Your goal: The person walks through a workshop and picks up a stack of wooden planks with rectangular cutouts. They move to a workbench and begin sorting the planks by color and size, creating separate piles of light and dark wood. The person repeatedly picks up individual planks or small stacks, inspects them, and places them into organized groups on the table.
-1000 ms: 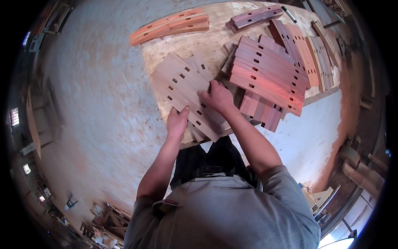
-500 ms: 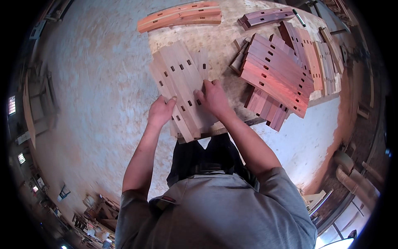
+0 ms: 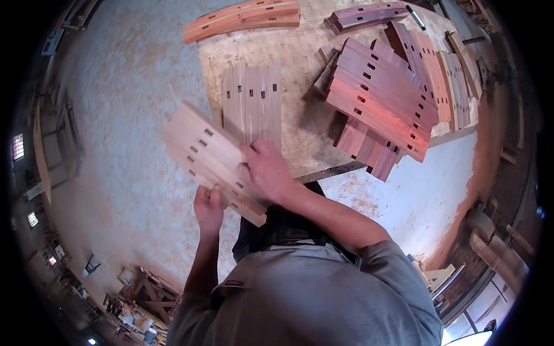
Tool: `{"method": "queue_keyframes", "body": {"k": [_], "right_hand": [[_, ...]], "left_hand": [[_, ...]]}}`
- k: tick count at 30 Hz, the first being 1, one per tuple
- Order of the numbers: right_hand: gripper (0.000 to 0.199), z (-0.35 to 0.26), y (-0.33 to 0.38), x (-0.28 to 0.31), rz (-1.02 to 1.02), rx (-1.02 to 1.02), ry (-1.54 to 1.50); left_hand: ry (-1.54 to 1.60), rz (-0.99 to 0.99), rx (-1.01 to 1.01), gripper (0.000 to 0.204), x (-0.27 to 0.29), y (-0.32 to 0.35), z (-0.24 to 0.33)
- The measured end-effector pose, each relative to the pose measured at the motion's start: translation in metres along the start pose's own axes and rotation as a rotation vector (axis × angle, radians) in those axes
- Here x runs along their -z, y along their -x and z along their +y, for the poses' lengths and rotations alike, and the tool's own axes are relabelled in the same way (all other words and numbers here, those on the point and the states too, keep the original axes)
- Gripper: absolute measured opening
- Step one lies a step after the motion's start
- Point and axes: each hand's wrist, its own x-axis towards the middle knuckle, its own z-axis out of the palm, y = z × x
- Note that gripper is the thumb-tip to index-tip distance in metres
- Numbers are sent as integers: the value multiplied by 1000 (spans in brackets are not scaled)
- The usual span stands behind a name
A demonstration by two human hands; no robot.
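Beyond the grip, the worktable carries a reddish stack. This side of it, both hands clamp a bundle of pale slotted boards: right hand on top, left hand beneath. Best keep the bundle level, edges flush.

No packages seen, no labels seen, no signs seen, no screens seen, anywhere on table or floor
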Motion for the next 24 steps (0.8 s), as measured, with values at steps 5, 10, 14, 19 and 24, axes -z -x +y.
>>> {"method": "queue_keyframes", "body": {"k": [5, 10, 14, 19, 24], "right_hand": [[41, -18, 8, -10, -118, -3, -34], [36, -4, -2, 4, -88, -39, 25], [28, 24, -35, 24, -25, -64, 145], [27, 71, -51, 22, 5, -124, 239], [35, 60, -28, 33, 179, -90, 158]], "left_hand": [[-14, 107, 123, 21, 12, 23, -11], [95, 36, -37, 24, -7, 13, -7], [-9, 18, 78, 28, -47, -21, 26], [-244, -25, 44, 36, -73, -49, 43], [-54, -81, 94, 49, -71, -50, 37]]}}
